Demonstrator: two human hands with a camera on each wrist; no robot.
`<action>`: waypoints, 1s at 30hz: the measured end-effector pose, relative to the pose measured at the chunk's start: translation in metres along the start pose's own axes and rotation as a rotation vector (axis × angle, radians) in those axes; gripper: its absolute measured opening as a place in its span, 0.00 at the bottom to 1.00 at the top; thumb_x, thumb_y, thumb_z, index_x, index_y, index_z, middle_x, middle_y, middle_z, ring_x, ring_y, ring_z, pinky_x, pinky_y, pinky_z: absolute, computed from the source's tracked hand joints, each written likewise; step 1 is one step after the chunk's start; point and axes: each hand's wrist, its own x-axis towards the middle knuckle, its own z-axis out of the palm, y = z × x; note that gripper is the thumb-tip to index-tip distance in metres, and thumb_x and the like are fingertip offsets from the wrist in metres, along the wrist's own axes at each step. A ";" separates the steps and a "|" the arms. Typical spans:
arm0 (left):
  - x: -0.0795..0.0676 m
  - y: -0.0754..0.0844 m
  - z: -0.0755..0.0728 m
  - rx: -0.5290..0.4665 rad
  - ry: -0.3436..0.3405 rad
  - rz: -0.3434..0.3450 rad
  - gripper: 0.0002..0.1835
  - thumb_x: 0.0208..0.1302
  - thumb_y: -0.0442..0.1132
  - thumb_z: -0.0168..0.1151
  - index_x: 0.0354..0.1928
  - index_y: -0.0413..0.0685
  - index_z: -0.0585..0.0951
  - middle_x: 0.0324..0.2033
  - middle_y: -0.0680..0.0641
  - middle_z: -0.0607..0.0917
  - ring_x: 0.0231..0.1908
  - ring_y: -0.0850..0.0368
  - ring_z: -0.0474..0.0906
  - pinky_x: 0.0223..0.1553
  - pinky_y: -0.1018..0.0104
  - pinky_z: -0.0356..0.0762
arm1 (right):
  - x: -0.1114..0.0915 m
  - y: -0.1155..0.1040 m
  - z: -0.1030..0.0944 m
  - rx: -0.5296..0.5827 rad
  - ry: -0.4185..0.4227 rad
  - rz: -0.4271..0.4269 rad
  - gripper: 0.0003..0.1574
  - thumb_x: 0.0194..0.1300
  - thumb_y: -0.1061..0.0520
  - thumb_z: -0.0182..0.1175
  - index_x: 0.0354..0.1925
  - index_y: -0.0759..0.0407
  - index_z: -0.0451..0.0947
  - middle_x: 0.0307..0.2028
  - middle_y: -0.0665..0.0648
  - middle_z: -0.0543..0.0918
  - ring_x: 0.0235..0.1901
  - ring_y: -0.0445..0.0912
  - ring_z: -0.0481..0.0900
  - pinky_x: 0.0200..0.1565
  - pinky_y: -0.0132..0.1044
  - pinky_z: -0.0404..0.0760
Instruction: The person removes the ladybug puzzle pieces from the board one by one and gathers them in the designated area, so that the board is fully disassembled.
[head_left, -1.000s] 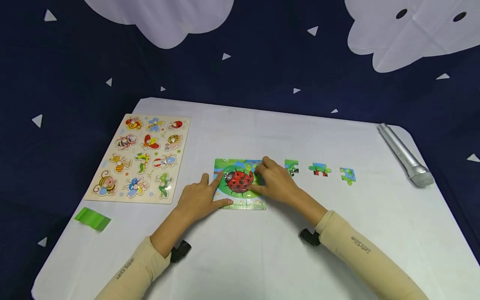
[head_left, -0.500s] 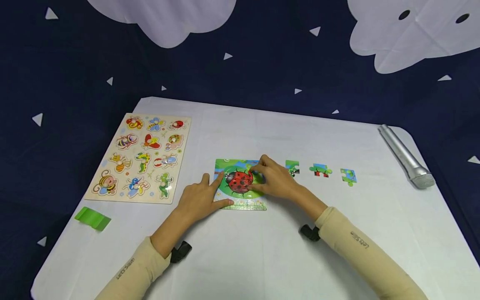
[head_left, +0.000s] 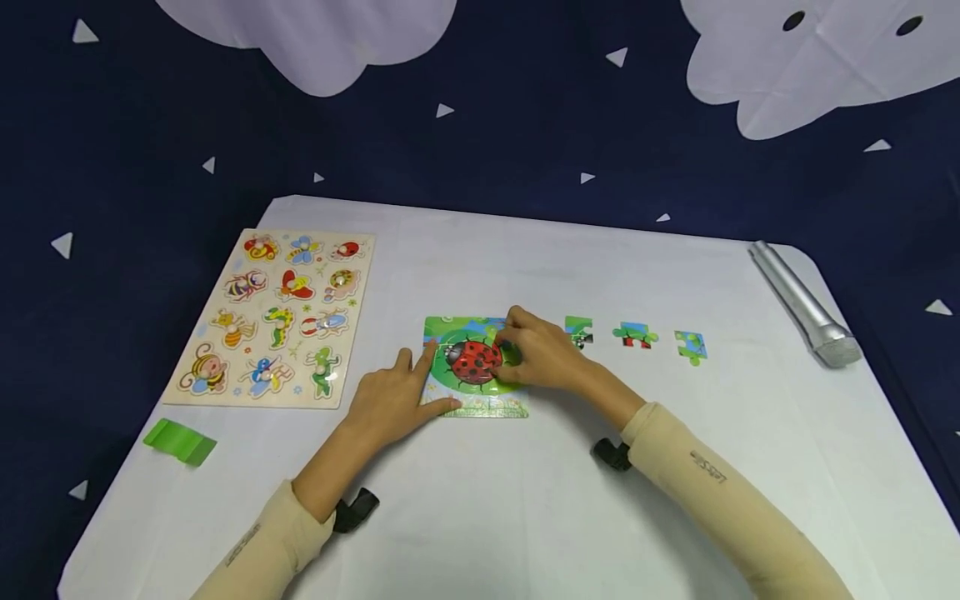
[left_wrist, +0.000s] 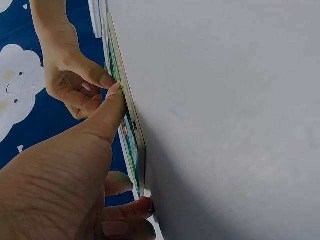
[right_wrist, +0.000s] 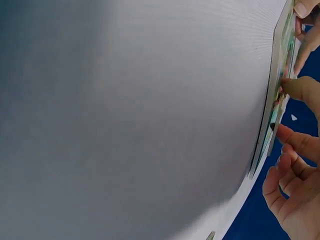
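A ladybug jigsaw puzzle (head_left: 472, 404) lies flat on the white table, its picture bordered in green. My left hand (head_left: 386, 404) rests at its left side, with the index finger on the left part and the thumb along the lower edge. My right hand (head_left: 551, 354) is over the puzzle's right part, thumb and index finger pinching a jigsaw piece (right_wrist: 273, 127) by the ladybug. That piece is mostly hidden by the fingers. In the left wrist view the puzzle (left_wrist: 131, 145) appears almost edge-on, with my left thumb on its surface.
Three loose jigsaw pieces, among them a red and green one (head_left: 635, 335), lie in a row to the right. A wooden insect peg board (head_left: 300, 346) is at the left, with a green strip (head_left: 180, 442) below it. A silver microphone (head_left: 806, 304) lies far right.
My right thumb and index finger have shifted slightly left over the puzzle. My left hand keeps its place on it. The whole head view has moved a little.
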 end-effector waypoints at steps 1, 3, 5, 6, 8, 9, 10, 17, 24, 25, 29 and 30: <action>-0.001 0.000 0.001 -0.004 0.002 -0.001 0.53 0.56 0.73 0.60 0.75 0.45 0.63 0.43 0.37 0.79 0.14 0.56 0.67 0.14 0.66 0.62 | -0.002 0.001 -0.001 0.004 -0.006 0.000 0.26 0.52 0.46 0.72 0.44 0.61 0.86 0.38 0.53 0.70 0.32 0.42 0.68 0.31 0.34 0.70; -0.002 -0.001 0.001 -0.012 0.005 -0.006 0.53 0.57 0.73 0.60 0.74 0.45 0.63 0.42 0.37 0.79 0.14 0.56 0.67 0.14 0.65 0.62 | -0.008 0.002 -0.004 0.016 -0.015 0.012 0.26 0.52 0.46 0.72 0.45 0.61 0.86 0.39 0.53 0.71 0.32 0.42 0.69 0.31 0.34 0.71; -0.003 -0.002 0.002 -0.014 0.006 -0.013 0.52 0.57 0.73 0.59 0.75 0.46 0.63 0.41 0.39 0.78 0.14 0.56 0.67 0.15 0.64 0.62 | -0.016 0.004 -0.009 0.026 -0.021 0.036 0.27 0.52 0.46 0.72 0.47 0.61 0.86 0.40 0.53 0.71 0.32 0.42 0.69 0.31 0.34 0.71; -0.004 -0.002 0.003 -0.014 0.007 -0.014 0.52 0.57 0.73 0.59 0.75 0.46 0.63 0.40 0.39 0.77 0.14 0.56 0.66 0.15 0.64 0.61 | -0.020 0.005 -0.012 0.030 -0.021 0.048 0.27 0.52 0.46 0.72 0.47 0.61 0.86 0.40 0.53 0.71 0.32 0.42 0.68 0.31 0.34 0.71; -0.004 -0.003 0.002 -0.019 0.010 -0.013 0.52 0.57 0.73 0.59 0.74 0.46 0.64 0.38 0.40 0.77 0.14 0.56 0.66 0.15 0.64 0.61 | -0.031 0.009 -0.017 0.034 -0.017 0.075 0.27 0.52 0.47 0.73 0.47 0.60 0.86 0.40 0.52 0.71 0.32 0.42 0.68 0.32 0.35 0.71; -0.005 -0.003 0.002 -0.021 0.011 -0.013 0.52 0.57 0.73 0.60 0.75 0.46 0.63 0.38 0.40 0.77 0.14 0.56 0.66 0.15 0.64 0.61 | -0.037 0.012 -0.020 0.037 -0.014 0.088 0.26 0.52 0.47 0.73 0.46 0.60 0.86 0.40 0.52 0.71 0.32 0.42 0.68 0.32 0.35 0.71; -0.005 -0.003 0.002 -0.023 0.011 -0.012 0.52 0.57 0.73 0.60 0.75 0.46 0.64 0.38 0.40 0.77 0.14 0.56 0.66 0.15 0.64 0.61 | -0.043 0.014 -0.023 0.035 -0.008 0.099 0.26 0.51 0.48 0.73 0.46 0.60 0.86 0.40 0.52 0.71 0.33 0.42 0.68 0.32 0.35 0.71; -0.006 -0.004 -0.001 -0.041 -0.007 -0.025 0.52 0.57 0.72 0.61 0.75 0.45 0.63 0.36 0.41 0.75 0.15 0.55 0.67 0.15 0.63 0.62 | -0.089 0.040 -0.044 0.024 0.024 0.195 0.25 0.51 0.49 0.73 0.47 0.59 0.85 0.40 0.51 0.72 0.33 0.42 0.68 0.31 0.35 0.69; -0.008 -0.004 -0.002 -0.044 0.011 -0.014 0.51 0.56 0.71 0.63 0.74 0.44 0.65 0.35 0.41 0.75 0.14 0.55 0.66 0.15 0.63 0.62 | -0.137 0.064 -0.061 -0.003 0.043 0.284 0.26 0.52 0.50 0.74 0.49 0.58 0.85 0.40 0.51 0.72 0.33 0.44 0.68 0.32 0.36 0.67; -0.007 -0.003 -0.002 -0.045 0.013 -0.012 0.51 0.56 0.71 0.63 0.74 0.44 0.65 0.35 0.41 0.75 0.14 0.55 0.66 0.15 0.63 0.62 | -0.144 0.067 -0.063 -0.010 0.053 0.289 0.25 0.52 0.51 0.74 0.49 0.58 0.85 0.40 0.51 0.73 0.33 0.44 0.68 0.32 0.36 0.67; -0.006 -0.002 -0.002 -0.047 0.014 -0.006 0.51 0.57 0.71 0.63 0.74 0.44 0.65 0.36 0.41 0.76 0.14 0.55 0.66 0.15 0.63 0.62 | -0.171 0.079 -0.071 -0.054 0.088 0.311 0.24 0.50 0.52 0.75 0.47 0.56 0.85 0.38 0.49 0.72 0.32 0.43 0.67 0.30 0.35 0.65; -0.006 -0.001 -0.003 -0.047 0.014 -0.005 0.51 0.57 0.70 0.63 0.74 0.44 0.65 0.36 0.41 0.76 0.14 0.55 0.66 0.15 0.63 0.62 | -0.177 0.082 -0.072 -0.065 0.093 0.318 0.24 0.50 0.52 0.76 0.46 0.56 0.86 0.38 0.49 0.72 0.32 0.42 0.66 0.30 0.35 0.65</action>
